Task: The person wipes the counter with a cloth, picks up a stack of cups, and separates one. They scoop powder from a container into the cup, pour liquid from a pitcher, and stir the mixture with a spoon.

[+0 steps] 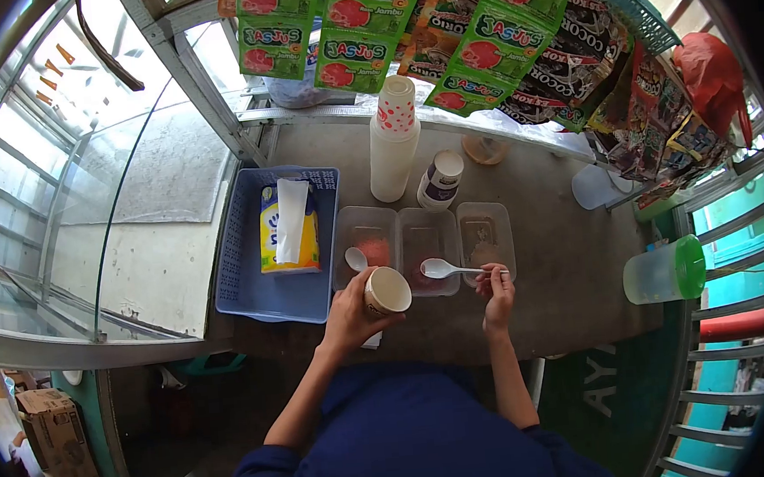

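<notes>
My left hand (352, 317) is wrapped round a paper cup (388, 291), its open mouth facing up. A white plastic spoon (443, 269) is pinched by its handle in my right hand (496, 297), the bowl over the middle clear container (427, 235). In the left clear container (365, 226) lie pinkish-orange powder and another white spoon (356, 258). The right clear container (485, 221) holds a little brownish material. Behind them stand a tall stack of cups (393, 152) and a shorter, dark-labelled stack (441, 180).
A blue basket (258, 288) with a yellow tissue pack (289, 228) is at the left. Drink sachets (356, 25) hang above the counter (551, 225). A green-lidded jar (663, 270) and a clear cup-like container (595, 186) are at the right.
</notes>
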A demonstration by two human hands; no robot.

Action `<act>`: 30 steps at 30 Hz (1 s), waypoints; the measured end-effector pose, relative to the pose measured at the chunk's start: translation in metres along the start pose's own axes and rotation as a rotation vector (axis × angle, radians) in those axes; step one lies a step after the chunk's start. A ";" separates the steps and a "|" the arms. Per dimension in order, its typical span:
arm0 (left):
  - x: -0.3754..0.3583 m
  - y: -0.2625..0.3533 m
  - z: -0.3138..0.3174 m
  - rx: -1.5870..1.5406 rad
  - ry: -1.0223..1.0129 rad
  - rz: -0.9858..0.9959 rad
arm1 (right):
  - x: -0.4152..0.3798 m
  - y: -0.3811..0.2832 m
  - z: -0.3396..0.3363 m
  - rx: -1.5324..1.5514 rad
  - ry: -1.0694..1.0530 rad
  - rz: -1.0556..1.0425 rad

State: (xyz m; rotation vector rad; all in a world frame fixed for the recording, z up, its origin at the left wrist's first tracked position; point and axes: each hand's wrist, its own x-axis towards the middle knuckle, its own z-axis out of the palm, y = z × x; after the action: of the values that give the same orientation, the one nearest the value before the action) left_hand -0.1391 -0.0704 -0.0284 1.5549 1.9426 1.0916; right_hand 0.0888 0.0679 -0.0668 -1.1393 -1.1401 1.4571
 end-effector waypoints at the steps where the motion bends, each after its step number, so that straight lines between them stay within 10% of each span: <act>1: 0.000 -0.002 0.002 -0.017 -0.010 -0.027 | 0.000 -0.004 0.001 0.000 0.000 0.000; 15: -0.001 -0.004 0.004 -0.011 0.004 -0.001 | -0.035 -0.075 0.041 0.003 -0.545 -0.180; 30: -0.002 -0.002 0.003 0.007 0.057 0.043 | -0.002 -0.023 0.008 -0.422 -0.019 -0.283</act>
State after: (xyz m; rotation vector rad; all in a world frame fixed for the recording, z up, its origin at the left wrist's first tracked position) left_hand -0.1378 -0.0715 -0.0324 1.5923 1.9612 1.1597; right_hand 0.0841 0.0682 -0.0429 -1.1854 -1.6011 1.0383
